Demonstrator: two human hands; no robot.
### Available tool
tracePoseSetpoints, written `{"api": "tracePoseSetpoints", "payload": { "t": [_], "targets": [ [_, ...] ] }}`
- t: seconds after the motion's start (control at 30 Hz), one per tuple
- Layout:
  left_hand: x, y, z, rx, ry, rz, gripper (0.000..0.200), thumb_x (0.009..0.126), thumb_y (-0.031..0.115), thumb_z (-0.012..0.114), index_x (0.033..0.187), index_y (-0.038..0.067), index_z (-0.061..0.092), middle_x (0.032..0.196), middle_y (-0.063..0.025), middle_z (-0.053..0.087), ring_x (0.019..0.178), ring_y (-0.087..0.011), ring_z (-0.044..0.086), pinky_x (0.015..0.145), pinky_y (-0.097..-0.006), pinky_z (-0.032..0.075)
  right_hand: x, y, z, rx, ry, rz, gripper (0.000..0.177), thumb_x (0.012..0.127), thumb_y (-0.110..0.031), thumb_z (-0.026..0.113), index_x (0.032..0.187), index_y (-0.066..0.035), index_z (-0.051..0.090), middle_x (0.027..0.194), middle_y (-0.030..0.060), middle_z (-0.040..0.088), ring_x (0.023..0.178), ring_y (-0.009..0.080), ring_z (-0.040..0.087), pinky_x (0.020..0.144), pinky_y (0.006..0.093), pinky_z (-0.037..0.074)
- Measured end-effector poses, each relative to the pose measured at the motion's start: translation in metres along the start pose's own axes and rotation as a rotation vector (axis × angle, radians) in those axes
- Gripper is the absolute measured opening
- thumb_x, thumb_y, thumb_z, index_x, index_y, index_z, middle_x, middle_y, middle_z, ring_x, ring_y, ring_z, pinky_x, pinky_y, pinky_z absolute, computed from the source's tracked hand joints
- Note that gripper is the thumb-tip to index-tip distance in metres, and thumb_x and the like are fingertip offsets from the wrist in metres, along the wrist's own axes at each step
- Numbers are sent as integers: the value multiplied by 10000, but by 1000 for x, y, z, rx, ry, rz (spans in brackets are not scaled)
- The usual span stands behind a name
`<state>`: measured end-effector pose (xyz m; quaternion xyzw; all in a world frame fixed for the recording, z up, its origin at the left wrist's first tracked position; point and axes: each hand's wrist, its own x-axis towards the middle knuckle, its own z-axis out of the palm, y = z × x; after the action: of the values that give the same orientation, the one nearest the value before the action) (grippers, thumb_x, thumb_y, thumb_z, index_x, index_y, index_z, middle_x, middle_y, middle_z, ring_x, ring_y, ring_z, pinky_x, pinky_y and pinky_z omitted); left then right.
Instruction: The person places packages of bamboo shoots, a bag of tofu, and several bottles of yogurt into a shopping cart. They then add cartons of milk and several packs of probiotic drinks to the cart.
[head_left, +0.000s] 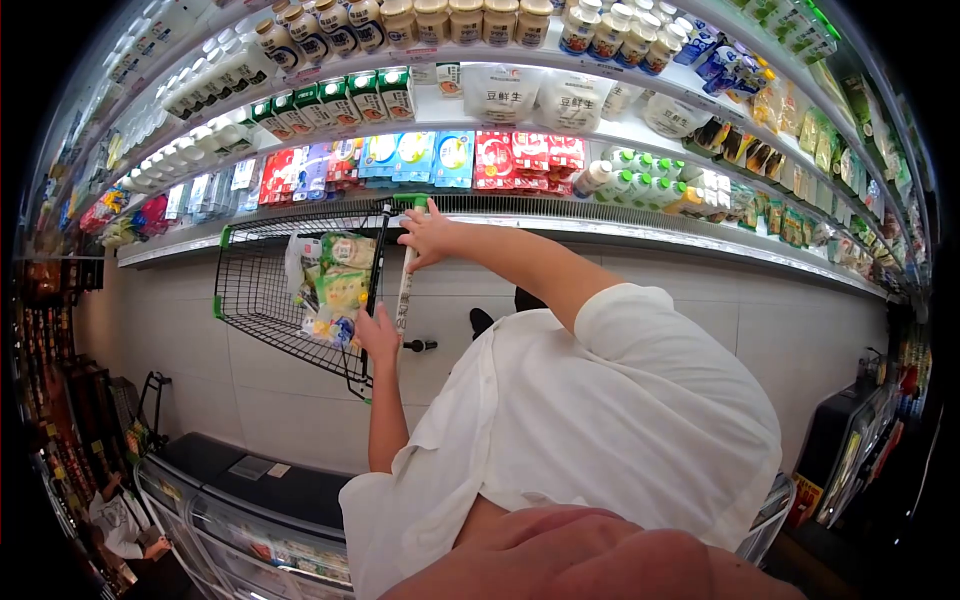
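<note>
A black wire shopping cart [262, 318] with green corner caps stands to the left. My right hand [432, 238] lies over the cart's pale handle [404, 295] near its green end, with the fingers bent across it. My left hand [380, 338] reaches over the cart's rear edge, fingers apart, close beside the goods. Inside the cart are a yellow-green food packet [342, 290], another clear packet [348, 250] above it, and a whitish plastic bag [299, 262]. A colourful printed package [328, 326] lies nearest my left hand and is partly covered.
Along the top runs a lit refrigerated shelf [560, 205] with cartons, bottles, jars and bagged goods. A glass-sided display case [270, 530] stands behind on the lower left. Another person [120, 525] is at the far lower left. Light floor tiles [620, 265] lie underfoot.
</note>
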<state>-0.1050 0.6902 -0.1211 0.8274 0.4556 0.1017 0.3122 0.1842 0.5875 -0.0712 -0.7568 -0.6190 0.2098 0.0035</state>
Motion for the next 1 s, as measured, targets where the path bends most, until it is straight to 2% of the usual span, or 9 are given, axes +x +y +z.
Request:
{"api": "tracePoseSetpoints", "payload": {
  "t": [0.27,0.4,0.43,0.5,0.6,0.67,0.73,0.87,1.0],
  "targets": [
    [0,0,-1,5,11,-24,592,1103,434,622,1460,-38,629,1403,-285,693,1360,-471,587,1195,-576,333,3,4,9,45,56,-46,946,939,-832,615,1577,-133,610,1733,208,423,1676,434,255,1262,747,279],
    [4,-3,1,-29,47,-17,559,1115,415,623,1459,-26,632,1385,-267,710,1337,-448,625,1156,-530,427,-2,12,30,155,208,-126,922,967,-790,629,1551,-76,609,1724,218,431,1671,445,252,1262,693,337],
    [6,2,2,-82,71,-7,565,1117,389,630,1477,-46,615,1416,-273,694,1352,-443,623,1173,-518,430,-17,11,26,229,224,-115,818,1034,-654,670,1564,-39,571,1707,211,443,1638,436,319,1287,565,365],
    [10,21,3,-82,101,83,575,1114,376,636,1488,-60,598,1429,-278,680,1361,-453,599,1188,-522,413,-51,12,27,443,333,-127,753,1037,-581,707,1538,-30,593,1648,219,509,1578,412,420,1259,523,413],
    [23,85,5,-91,129,214,568,1104,309,670,1506,-80,572,1442,-270,668,1355,-439,604,1182,-511,434,-109,40,18,988,298,126,515,1040,-384,774,1390,-12,709,1314,197,761,1259,327,729,1081,408,574],
    [35,144,5,-350,27,341,548,1091,264,698,1508,-70,576,1425,-250,678,1329,-396,638,1159,-485,469,-141,73,12,927,536,216,387,1045,-368,748,1230,-29,786,1068,148,821,977,287,787,908,392,613],
    [51,212,0,-350,-91,462,536,1082,247,714,1510,-48,584,1413,-229,686,1286,-362,668,1126,-462,502,-172,106,-31,904,664,356,330,1050,-331,743,1205,-44,796,1029,126,823,960,274,790,885,389,606],
    [82,350,-2,-386,-195,736,565,1056,259,748,1523,-12,586,1403,-213,686,1187,-308,698,971,-423,575,-214,166,-130,788,1138,414,327,1029,-279,771,1237,-26,786,1077,129,820,978,253,791,887,383,613],
    [112,488,-5,-389,-251,927,706,1027,246,788,1622,15,486,1517,-202,619,1109,-220,719,882,-384,583,-240,217,-230,536,1399,405,408,1022,-286,773,1356,-54,737,1497,192,667,1046,266,798,848,416,635]
  ]
}}
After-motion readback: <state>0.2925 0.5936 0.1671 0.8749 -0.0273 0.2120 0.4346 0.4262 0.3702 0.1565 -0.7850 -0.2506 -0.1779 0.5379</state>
